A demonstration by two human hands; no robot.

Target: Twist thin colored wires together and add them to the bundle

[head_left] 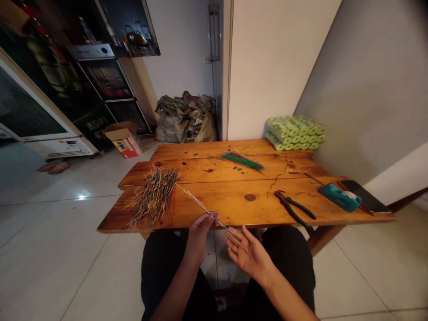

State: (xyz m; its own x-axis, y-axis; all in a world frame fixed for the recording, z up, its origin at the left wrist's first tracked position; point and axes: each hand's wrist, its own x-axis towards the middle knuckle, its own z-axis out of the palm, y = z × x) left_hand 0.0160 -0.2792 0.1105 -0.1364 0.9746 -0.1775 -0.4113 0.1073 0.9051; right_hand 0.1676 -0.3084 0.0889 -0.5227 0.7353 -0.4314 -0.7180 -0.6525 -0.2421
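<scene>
Near the table's front edge, my left hand [202,229] pinches a few thin wires [197,201], pale and yellow, between thumb and fingers. Their far ends point up and left toward a loose pile of multicoloured wires [155,194] on the table. The near ends run down to my right hand [249,254], palm up with fingers spread, and lie across its fingers. Further back rests a bundle of mostly green wires [242,160]. Black-handled pliers [294,208] lie to the right, jaws toward the pile side.
The wooden table [214,178] also carries a teal tape dispenser [339,197], a dark phone [371,198] and stacked green-wrapped rolls [296,133]. Small scraps lie around the green bundle. Beyond the table are grey bags [185,118] and a cardboard box [125,140] on the floor.
</scene>
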